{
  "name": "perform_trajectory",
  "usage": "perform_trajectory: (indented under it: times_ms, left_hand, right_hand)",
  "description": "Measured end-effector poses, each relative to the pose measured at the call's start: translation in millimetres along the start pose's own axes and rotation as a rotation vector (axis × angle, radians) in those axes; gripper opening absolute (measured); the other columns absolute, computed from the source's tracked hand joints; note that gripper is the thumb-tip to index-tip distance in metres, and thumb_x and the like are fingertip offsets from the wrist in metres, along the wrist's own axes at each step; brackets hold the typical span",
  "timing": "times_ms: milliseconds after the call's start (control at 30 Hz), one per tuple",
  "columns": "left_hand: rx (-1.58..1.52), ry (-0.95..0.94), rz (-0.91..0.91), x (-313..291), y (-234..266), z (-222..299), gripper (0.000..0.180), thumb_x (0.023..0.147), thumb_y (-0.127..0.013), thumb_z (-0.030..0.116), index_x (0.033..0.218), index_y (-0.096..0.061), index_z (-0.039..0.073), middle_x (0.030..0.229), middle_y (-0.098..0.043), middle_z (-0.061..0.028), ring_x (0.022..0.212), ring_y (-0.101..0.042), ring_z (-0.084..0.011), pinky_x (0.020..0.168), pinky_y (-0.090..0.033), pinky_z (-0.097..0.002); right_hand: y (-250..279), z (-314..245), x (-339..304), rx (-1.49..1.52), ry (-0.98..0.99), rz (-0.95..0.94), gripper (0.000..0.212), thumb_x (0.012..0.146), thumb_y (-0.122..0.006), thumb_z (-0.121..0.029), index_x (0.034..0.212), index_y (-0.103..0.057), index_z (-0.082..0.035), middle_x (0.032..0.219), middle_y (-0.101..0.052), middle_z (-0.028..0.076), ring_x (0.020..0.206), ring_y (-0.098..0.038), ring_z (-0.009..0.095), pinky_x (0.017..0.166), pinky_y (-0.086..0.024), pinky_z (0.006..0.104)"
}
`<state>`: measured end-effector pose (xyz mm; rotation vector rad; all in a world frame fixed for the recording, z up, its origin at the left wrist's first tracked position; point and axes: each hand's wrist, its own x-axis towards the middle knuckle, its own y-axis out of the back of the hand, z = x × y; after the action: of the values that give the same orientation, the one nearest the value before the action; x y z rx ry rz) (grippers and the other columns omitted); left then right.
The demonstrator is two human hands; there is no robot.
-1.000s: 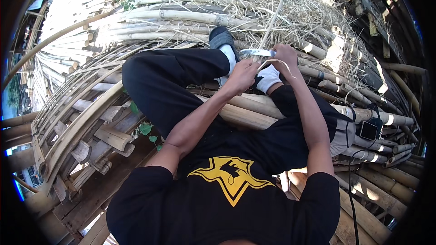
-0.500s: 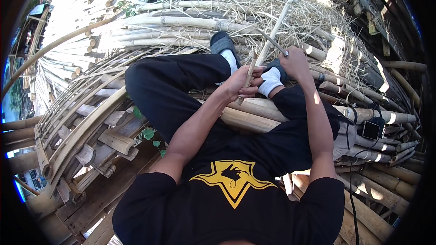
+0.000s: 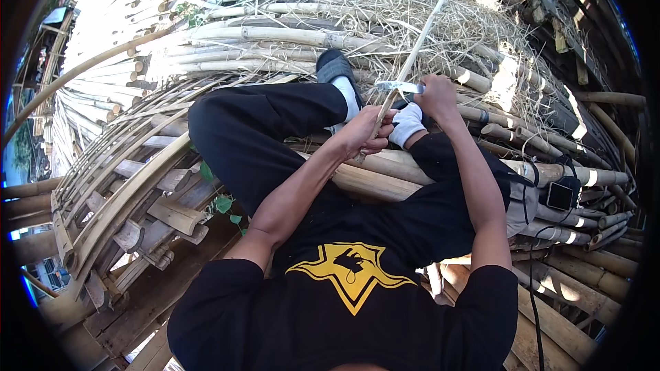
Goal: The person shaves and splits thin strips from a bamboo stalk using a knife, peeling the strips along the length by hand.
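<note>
My left hand (image 3: 363, 130) is closed around the lower part of a long, pale bamboo strip (image 3: 427, 31), which slants away up and to the right. Gripped in my right hand (image 3: 438, 98) is a knife; its handle is mostly hidden by the fingers. The shiny knife blade (image 3: 402, 86) lies crosswise at the strip, just beyond my left hand, with its flat side catching the light. Both hands are above my crossed legs, close to my feet in white socks (image 3: 409, 121) and dark slippers (image 3: 335, 66).
Bamboo poles (image 3: 275, 33) lie in rows ahead, strewn with dry shavings (image 3: 426, 0). Curved split bamboo pieces (image 3: 117, 199) are stacked at the left. A thick bamboo pole (image 3: 375, 182) lies beneath my legs. At the right sits a small black device (image 3: 560, 197) with a cable.
My right hand has shifted slightly left. The knife has turned from pointing up and left to lying nearly level across the strip. My left hand keeps its hold, almost in place.
</note>
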<state>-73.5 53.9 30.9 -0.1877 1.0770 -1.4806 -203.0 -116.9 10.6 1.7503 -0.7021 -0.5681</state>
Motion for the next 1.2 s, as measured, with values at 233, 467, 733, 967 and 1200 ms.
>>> perform_trajectory:
  times_ms: [233, 467, 733, 967, 1200]
  left_hand:
    - [0.002, -0.013, 0.039, -20.3, -5.2, -1.9, 0.035, 0.096, -0.042, 0.027, 0.065, -0.033, 0.011, 0.047, -0.026, 0.0037, 0.028, -0.026, -0.0038, 0.024, -0.017, -0.0188]
    - [0.113, -0.120, -0.023, -5.2, -8.5, 1.0, 0.033, 0.096, -0.043, 0.030, 0.071, -0.038, 0.009, 0.050, -0.029, 0.0033, 0.029, -0.025, -0.0044, 0.026, -0.017, -0.0208]
    - [0.289, -0.156, 0.096, -7.1, -2.9, -3.4, 0.028, 0.095, -0.040, 0.029, 0.076, -0.041, 0.009, 0.051, -0.029, 0.0037, 0.031, -0.025, -0.0040, 0.027, -0.018, -0.0211]
    - [0.578, -0.303, 0.152, -4.8, -0.4, -10.5, 0.027, 0.096, -0.039, 0.028, 0.078, -0.042, 0.008, 0.053, -0.030, 0.0039, 0.032, -0.024, -0.0037, 0.029, -0.018, -0.0218]
    - [0.134, -0.142, 0.112, -6.5, -2.0, -6.6, 0.035, 0.097, -0.040, 0.032, 0.068, -0.034, 0.013, 0.049, -0.026, 0.0038, 0.029, -0.023, -0.0051, 0.027, -0.017, -0.0220]
  right_hand:
    - [54.3, 169.3, 14.9, 0.220, -0.815, 0.453, 0.035, 0.075, -0.056, -0.027, 0.084, -0.066, 0.006, 0.082, -0.064, 0.028, 0.083, -0.064, 0.037, 0.075, -0.048, 0.0430]
    - [31.5, 30.4, 7.2, 0.414, -0.353, 0.167, 0.027, 0.073, -0.058, -0.025, 0.069, -0.064, 0.002, 0.065, -0.060, 0.022, 0.070, -0.061, 0.039, 0.069, -0.047, 0.0451]
    - [19.5, -26.6, -22.2, 0.136, -0.008, -0.062, 0.022, 0.072, -0.059, -0.022, 0.075, -0.066, -0.001, 0.073, -0.062, 0.023, 0.076, -0.062, 0.037, 0.075, -0.050, 0.0444]
    - [1.9, -8.9, -9.7, 0.041, 0.045, 0.038, 0.023, 0.065, -0.067, -0.022, 0.078, -0.067, -0.004, 0.077, -0.063, 0.019, 0.079, -0.063, 0.034, 0.075, -0.051, 0.0423]
    - [7.3, 39.0, 39.0, 0.043, -0.411, 0.126, 0.025, 0.069, -0.063, -0.022, 0.079, -0.066, 0.000, 0.078, -0.064, 0.023, 0.074, -0.064, 0.036, 0.073, -0.051, 0.0418]
